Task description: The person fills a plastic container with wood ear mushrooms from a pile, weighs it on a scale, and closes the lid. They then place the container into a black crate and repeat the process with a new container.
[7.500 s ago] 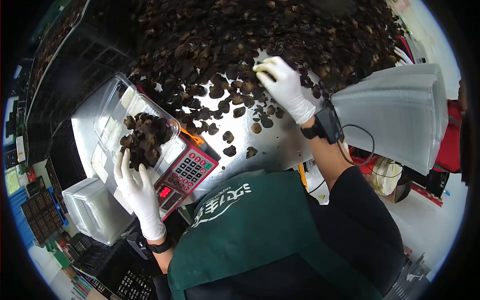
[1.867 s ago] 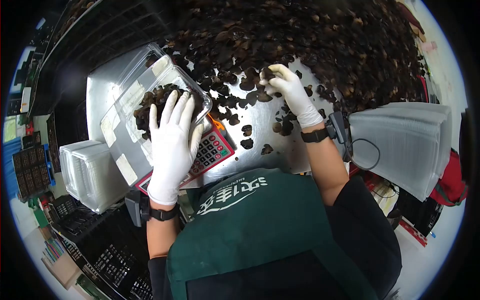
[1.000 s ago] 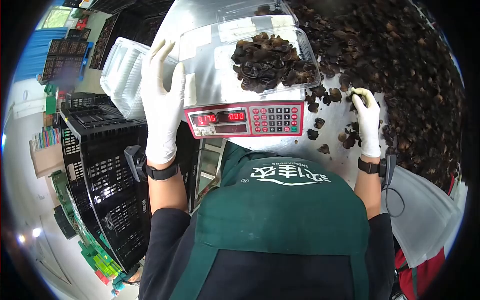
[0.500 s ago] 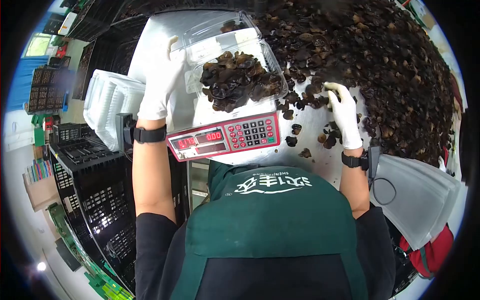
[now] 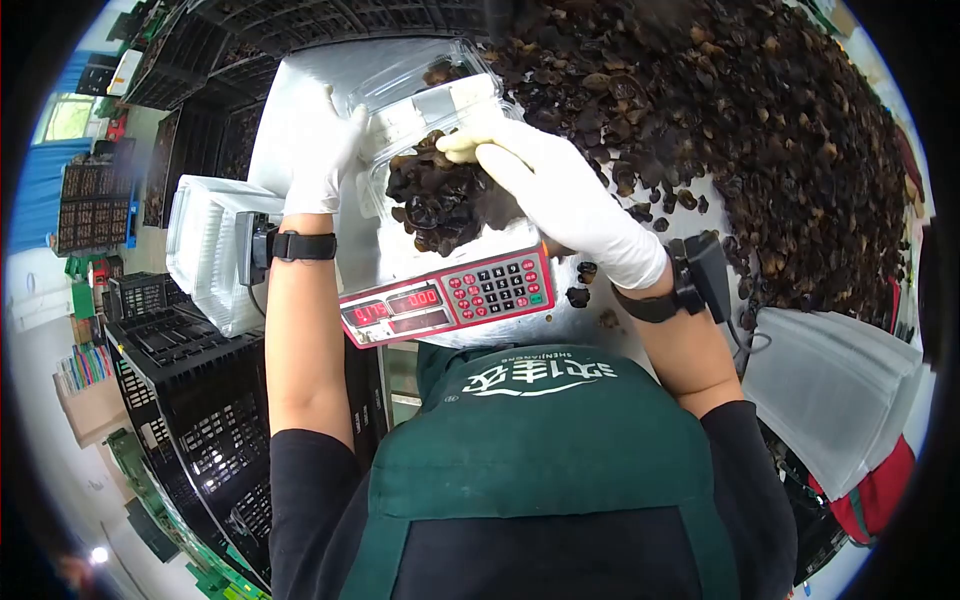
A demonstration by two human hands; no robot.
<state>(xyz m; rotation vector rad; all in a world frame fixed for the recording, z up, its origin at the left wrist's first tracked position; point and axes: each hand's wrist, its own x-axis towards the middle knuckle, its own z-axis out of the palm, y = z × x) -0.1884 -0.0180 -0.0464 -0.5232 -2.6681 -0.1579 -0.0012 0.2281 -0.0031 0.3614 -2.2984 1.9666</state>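
My left hand [image 5: 325,150], in a white glove, is beside the left edge of the clear plastic box [image 5: 372,185]. Its thumb and fingers are apart. Dark wood ear mushrooms [image 5: 440,205] are heaped in the box, which lies with its lid [image 5: 415,75] folded back on a scale [image 5: 450,295] with red digits. Over the right part of the heap is my right hand [image 5: 555,185], gloved too, its fingers drawn together and pointing left. Whatever lies between those fingertips is hidden against the mushrooms.
A large spread of loose wood ear mushrooms [image 5: 690,95] covers the metal table [image 5: 310,75] at right. Stacked clear boxes [image 5: 215,250] stand left of the scale, beside black crates [image 5: 205,400]. Translucent plastic sheets or lids [image 5: 830,390] lie at the right edge.
My right hand has moved left from the loose mushrooms on the table to above the box. My left hand stays by the box's left edge. The view has shifted slightly.
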